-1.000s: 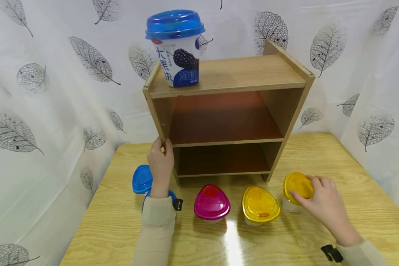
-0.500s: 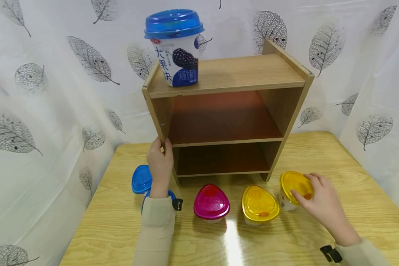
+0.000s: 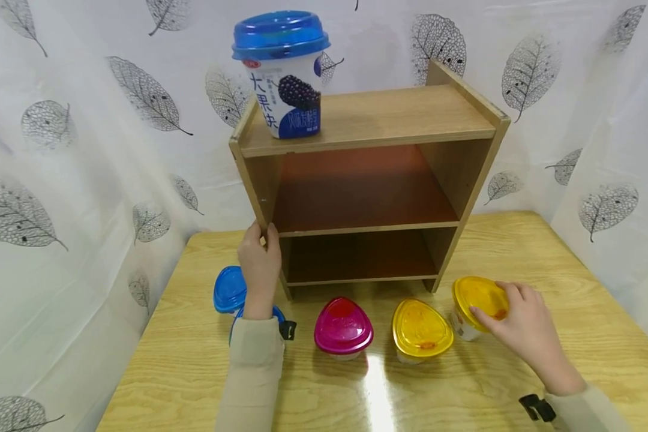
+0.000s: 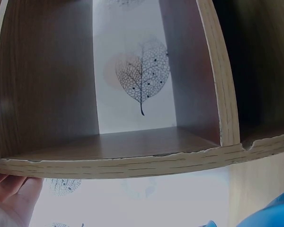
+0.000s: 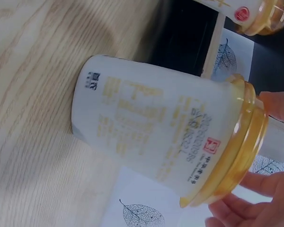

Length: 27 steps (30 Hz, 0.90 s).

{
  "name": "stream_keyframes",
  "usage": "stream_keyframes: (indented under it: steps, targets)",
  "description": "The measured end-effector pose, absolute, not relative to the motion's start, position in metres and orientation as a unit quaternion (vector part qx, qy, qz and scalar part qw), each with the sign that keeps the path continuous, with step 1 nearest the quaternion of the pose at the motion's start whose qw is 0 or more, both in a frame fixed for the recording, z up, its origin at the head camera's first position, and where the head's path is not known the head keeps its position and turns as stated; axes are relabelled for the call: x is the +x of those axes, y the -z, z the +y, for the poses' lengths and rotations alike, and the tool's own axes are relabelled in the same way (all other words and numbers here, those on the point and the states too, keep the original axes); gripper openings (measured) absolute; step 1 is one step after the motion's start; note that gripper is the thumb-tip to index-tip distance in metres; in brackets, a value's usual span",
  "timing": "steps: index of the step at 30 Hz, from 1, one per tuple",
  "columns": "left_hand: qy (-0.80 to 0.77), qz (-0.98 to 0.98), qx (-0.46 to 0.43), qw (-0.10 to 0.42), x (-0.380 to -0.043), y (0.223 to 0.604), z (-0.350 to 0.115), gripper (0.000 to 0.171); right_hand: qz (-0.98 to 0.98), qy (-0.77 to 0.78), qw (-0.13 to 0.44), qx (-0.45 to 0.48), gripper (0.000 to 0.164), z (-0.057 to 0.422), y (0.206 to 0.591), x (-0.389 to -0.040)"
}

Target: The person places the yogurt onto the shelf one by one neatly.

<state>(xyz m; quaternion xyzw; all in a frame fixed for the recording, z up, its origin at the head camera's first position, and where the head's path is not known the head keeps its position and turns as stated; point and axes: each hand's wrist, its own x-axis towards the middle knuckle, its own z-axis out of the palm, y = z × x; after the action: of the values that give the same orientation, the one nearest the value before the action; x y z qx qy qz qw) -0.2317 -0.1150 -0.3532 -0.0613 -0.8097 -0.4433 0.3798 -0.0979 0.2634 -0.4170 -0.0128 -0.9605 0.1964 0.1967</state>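
**Yellow-lidded yogurt cup (image 3: 475, 294) in grasp; work seemingly early**

The right hand (image 3: 528, 331) is pinching its lid, low over the desk (image 3: 162, 366). Nearby, another yellow-lidded cup (image 3: 421, 329), a magenta-lidded cup (image 3: 343, 327) and two blue-lidded cups (image 3: 230, 289) are remaining off the wooden shelf unit (image 3: 405, 114), which the left hand (image 3: 260, 258) is gripping; one blackberry yogurt cup (image 3: 281, 78) is already standing on top.

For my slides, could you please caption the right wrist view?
Right hand grips a white cup by its yellow lid, another cup at upper right.
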Motion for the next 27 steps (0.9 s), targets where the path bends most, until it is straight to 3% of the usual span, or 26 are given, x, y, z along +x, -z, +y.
stream_keyframes:
  steps: [11,17,27]
  targets:
    - [0.432,-0.812,-0.063,0.388,-0.232,0.354,-0.115,0.023,-0.951,-0.268,0.153,0.019,0.060,0.267,0.414,-0.096]
    - [0.432,-0.813,-0.062,0.385,-0.232,0.354,-0.114,0.022,-0.934,-0.301,0.192,-0.018,0.047,0.265,0.420,-0.093]
    - [0.444,-0.811,-0.059,0.377,-0.231,0.352,-0.114,0.021,-0.930,-0.286,0.226,-0.042,0.058,0.261,0.428,-0.092]
